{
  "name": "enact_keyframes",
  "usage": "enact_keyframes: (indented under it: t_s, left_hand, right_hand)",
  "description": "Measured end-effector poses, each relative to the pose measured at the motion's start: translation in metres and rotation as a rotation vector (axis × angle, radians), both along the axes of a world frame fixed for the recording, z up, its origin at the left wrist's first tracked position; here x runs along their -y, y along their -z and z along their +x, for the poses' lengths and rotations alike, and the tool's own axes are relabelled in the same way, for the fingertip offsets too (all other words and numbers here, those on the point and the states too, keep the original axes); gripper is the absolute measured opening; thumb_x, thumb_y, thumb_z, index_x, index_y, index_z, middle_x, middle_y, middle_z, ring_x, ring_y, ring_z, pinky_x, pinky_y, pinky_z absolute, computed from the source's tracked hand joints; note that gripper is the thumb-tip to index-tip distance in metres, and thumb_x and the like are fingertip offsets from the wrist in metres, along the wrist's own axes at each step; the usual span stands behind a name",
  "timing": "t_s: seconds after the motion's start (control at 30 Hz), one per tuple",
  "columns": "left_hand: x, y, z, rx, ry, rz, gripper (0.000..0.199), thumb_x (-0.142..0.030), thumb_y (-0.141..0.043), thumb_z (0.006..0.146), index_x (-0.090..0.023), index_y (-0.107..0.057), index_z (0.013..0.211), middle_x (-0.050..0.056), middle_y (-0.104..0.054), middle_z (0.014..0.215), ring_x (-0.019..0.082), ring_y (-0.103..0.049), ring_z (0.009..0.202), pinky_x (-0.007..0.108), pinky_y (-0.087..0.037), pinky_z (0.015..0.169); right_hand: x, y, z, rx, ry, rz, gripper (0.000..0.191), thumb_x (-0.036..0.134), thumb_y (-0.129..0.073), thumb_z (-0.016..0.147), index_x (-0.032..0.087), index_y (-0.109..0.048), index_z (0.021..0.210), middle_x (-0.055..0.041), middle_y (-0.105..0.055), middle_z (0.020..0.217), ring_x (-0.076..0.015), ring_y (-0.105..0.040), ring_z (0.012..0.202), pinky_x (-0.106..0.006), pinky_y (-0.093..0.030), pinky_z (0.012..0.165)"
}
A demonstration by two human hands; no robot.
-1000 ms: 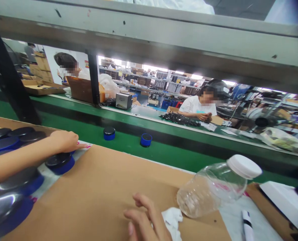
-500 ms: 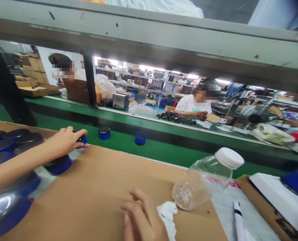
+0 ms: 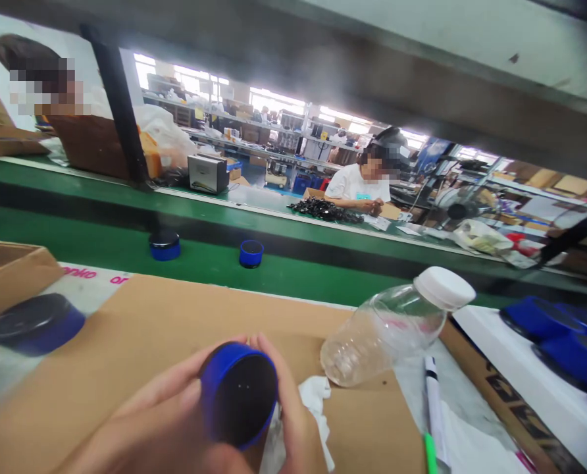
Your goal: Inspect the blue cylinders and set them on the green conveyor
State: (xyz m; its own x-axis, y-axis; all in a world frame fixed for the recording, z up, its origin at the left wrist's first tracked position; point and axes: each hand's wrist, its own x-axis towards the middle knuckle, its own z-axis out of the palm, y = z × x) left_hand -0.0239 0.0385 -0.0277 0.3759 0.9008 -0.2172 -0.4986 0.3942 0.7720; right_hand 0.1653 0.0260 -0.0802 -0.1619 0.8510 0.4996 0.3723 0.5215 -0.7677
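A round blue and black object (image 3: pixel 244 395) is held up between my two hands above the brown cardboard sheet (image 3: pixel 165 322), its black face with two tiny marks turned toward the camera. My left hand (image 3: pixel 165 415) grips it from the left, blurred at the fingers. On its right side are the curled fingers of my right hand (image 3: pixel 293 415). Just beside that hand lies a crumpled white tissue (image 3: pixel 318 401). A clear bottle (image 3: pixel 382 329) with a white cap leans to the right at the sheet's right part.
Two similar round pieces (image 3: pixel 164 246) (image 3: pixel 251 253) stand on the green belt (image 3: pixel 204 263). Another piece (image 3: pixel 37 322) lies at left near a cardboard box (image 3: pixel 22 270). Right: a marker (image 3: pixel 434 408) and a white box (image 3: pixel 510 368) bearing several pieces. A person (image 3: pixel 357 184) sits across the belt.
My left hand has come from the far left to the middle with a round piece. My right hand has closed onto that piece. The view has shifted, showing more of the right-hand box.
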Motion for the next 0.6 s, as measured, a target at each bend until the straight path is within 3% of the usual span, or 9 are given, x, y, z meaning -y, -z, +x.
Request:
enact_keyframes:
  t_s: [0.13,0.2,0.27,0.33,0.43,0.5,0.6]
  left_hand:
    - [0.0,0.035,-0.023,0.013,-0.01,-0.016,0.044,-0.044,-0.086,0.088,-0.024,-0.078,0.126,0.006,-0.069,0.143,0.034,-0.055,0.145,0.03,-0.057,0.113]
    - [0.004,0.05,-0.031,0.052,-0.003,-0.007,0.039,-0.046,-0.082,0.091,-0.024,-0.08,0.124,0.004,-0.07,0.142,0.03,-0.052,0.148,0.024,-0.052,0.115]
    - [0.01,0.055,-0.032,0.098,0.004,-0.022,0.04,-0.053,-0.076,0.094,-0.026,-0.08,0.123,0.002,-0.071,0.141,0.027,-0.057,0.144,0.021,-0.051,0.115]
    - [0.013,0.044,-0.023,0.122,0.027,-0.056,0.041,-0.057,-0.074,0.094,-0.029,-0.08,0.122,0.0,-0.072,0.14,0.027,-0.063,0.139,0.024,-0.054,0.113]
    - [0.007,0.012,-0.004,0.172,0.126,-0.069,0.045,-0.057,-0.082,0.088,-0.028,-0.079,0.123,0.004,-0.069,0.145,0.035,-0.059,0.142,0.037,-0.053,0.118]
    - [0.001,-0.005,0.004,0.195,0.174,-0.087,0.042,-0.054,-0.084,0.087,-0.031,-0.08,0.121,0.003,-0.071,0.143,0.033,-0.061,0.14,0.034,-0.054,0.116]
    - [0.002,-0.006,0.002,0.207,0.181,-0.148,0.042,-0.054,-0.085,0.087,-0.033,-0.079,0.122,0.002,-0.071,0.143,0.029,-0.06,0.141,0.03,-0.053,0.116]
  right_hand:
    - [0.001,-0.003,-0.004,-0.03,0.055,-0.063,0.118,0.069,-0.089,0.065,0.033,-0.039,0.164,-0.0054,-0.051,0.164,-0.0453,-0.054,0.146,-0.059,-0.053,0.114]
    - [0.002,-0.009,-0.001,0.019,-0.002,-0.126,0.107,0.07,-0.087,0.068,0.037,-0.045,0.161,-0.002,-0.052,0.164,-0.0439,-0.05,0.149,-0.058,-0.05,0.117]
    - [0.004,-0.018,0.006,0.07,-0.076,-0.197,0.099,0.067,-0.085,0.074,0.039,-0.046,0.16,0.0003,-0.052,0.163,-0.0418,-0.047,0.151,-0.056,-0.049,0.119]
    - [0.006,-0.026,0.015,0.086,-0.115,-0.255,0.096,0.063,-0.083,0.08,0.039,-0.042,0.162,0.0008,-0.05,0.165,-0.0398,-0.045,0.153,-0.053,-0.049,0.12]
    - [0.011,-0.036,0.023,0.084,-0.132,-0.315,0.096,0.055,-0.084,0.083,0.037,-0.037,0.165,-0.0001,-0.047,0.167,-0.0384,-0.044,0.153,-0.052,-0.048,0.12]
    - [0.013,-0.039,0.024,0.091,-0.135,-0.331,0.094,0.049,-0.084,0.084,0.037,-0.037,0.165,-0.0002,-0.048,0.167,-0.0371,-0.045,0.153,-0.05,-0.048,0.121]
    - [0.011,-0.041,0.022,0.107,-0.13,-0.314,0.081,0.039,-0.081,0.09,0.036,-0.044,0.162,0.0007,-0.052,0.164,-0.0336,-0.049,0.15,-0.046,-0.049,0.121]
